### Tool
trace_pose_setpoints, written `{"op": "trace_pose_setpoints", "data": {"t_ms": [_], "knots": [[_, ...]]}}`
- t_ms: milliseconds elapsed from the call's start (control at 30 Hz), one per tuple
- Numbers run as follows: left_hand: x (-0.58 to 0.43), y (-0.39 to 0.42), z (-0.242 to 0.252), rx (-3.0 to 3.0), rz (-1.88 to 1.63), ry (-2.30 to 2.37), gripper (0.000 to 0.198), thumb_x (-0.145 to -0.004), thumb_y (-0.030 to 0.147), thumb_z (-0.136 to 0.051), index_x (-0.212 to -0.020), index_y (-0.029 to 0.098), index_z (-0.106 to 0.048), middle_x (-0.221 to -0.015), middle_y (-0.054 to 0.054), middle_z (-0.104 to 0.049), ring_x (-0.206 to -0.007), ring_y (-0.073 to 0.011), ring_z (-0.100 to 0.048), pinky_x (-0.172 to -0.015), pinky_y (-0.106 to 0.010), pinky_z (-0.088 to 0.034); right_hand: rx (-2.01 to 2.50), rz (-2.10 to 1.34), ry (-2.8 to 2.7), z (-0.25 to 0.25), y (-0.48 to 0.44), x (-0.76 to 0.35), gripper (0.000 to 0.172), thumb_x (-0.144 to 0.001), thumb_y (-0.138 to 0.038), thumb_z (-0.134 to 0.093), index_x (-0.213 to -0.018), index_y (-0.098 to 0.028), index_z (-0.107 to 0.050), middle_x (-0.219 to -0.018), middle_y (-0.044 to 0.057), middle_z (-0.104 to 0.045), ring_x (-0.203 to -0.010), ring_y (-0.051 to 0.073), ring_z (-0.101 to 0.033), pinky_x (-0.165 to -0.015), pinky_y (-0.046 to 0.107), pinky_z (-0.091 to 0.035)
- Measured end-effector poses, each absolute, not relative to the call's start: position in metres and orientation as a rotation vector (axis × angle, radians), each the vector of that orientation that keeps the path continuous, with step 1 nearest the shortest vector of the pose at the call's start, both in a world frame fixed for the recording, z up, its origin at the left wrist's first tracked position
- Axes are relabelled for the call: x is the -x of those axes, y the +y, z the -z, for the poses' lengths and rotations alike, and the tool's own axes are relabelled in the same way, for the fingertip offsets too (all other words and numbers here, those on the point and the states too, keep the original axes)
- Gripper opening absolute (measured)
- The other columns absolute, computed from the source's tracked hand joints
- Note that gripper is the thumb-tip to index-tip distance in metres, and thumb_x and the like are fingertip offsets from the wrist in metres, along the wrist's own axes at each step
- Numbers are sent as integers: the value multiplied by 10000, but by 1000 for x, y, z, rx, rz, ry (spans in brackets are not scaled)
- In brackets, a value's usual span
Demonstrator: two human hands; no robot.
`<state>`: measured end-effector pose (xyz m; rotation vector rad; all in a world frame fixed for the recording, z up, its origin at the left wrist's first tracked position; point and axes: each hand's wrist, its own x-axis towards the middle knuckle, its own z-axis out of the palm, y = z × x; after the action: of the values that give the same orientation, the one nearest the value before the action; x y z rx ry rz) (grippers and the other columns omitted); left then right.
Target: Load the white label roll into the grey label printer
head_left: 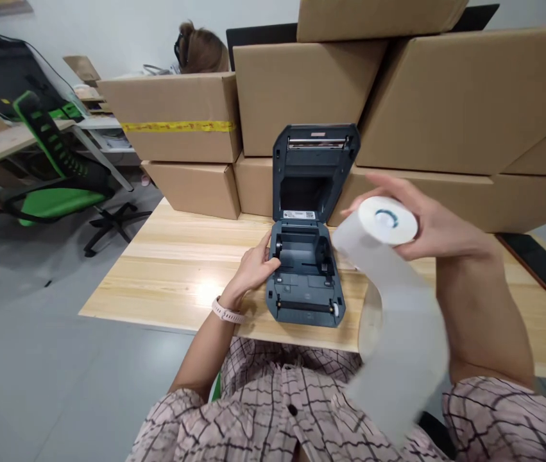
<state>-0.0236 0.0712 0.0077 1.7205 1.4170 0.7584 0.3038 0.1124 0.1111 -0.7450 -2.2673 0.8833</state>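
Note:
A dark grey label printer (305, 289) stands on the wooden table with its lid (315, 160) raised and its inner bay bare. My left hand (253, 266) grips the printer's left side, thumb over the rim and fingers along the outside. To the right of the printer, my right hand (419, 218) is wrapped round a roll of white labels (388, 221), held in the air with its round end turned up. A long strip (407, 333) hangs loose from the roll, past the table's front edge towards my lap, its lower end blurred.
Stacked cardboard boxes (301, 90) line the table's (157, 276) back edge. A dark flat device (537, 263) lies at the right. Behind the boxes a person's head (203, 50) shows. A green chair (61, 199) stands at the left.

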Motion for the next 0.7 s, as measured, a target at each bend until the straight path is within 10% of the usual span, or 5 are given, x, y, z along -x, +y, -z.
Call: {"op": "trace_pose_setpoints", "data": {"t_ms": [433, 700], "knots": [[24, 71, 0, -1689, -811, 1396, 884, -729, 181, -531, -1600, 236, -390, -632, 62, -494, -591, -146, -443, -607, -258, -332, 1336, -1094, -1824, -4, 155, -319, 1083, -702, -448, -864, -1618, -262, -317, -1627, 162, -448, -1401, 364, -560, -1141, 531, -495], [25, 72, 1, -1678, -806, 1404, 884, -740, 218, -556, -1607, 209, -379, -754, 23, -648, -634, -157, -515, -658, -272, -409, 1223, -1319, -1557, 14, 104, -401, 704, -861, -481, -738, -1510, -445, -466, -1604, 83, -502, -1472, 331, -490, -1115, 537, -526]]}}
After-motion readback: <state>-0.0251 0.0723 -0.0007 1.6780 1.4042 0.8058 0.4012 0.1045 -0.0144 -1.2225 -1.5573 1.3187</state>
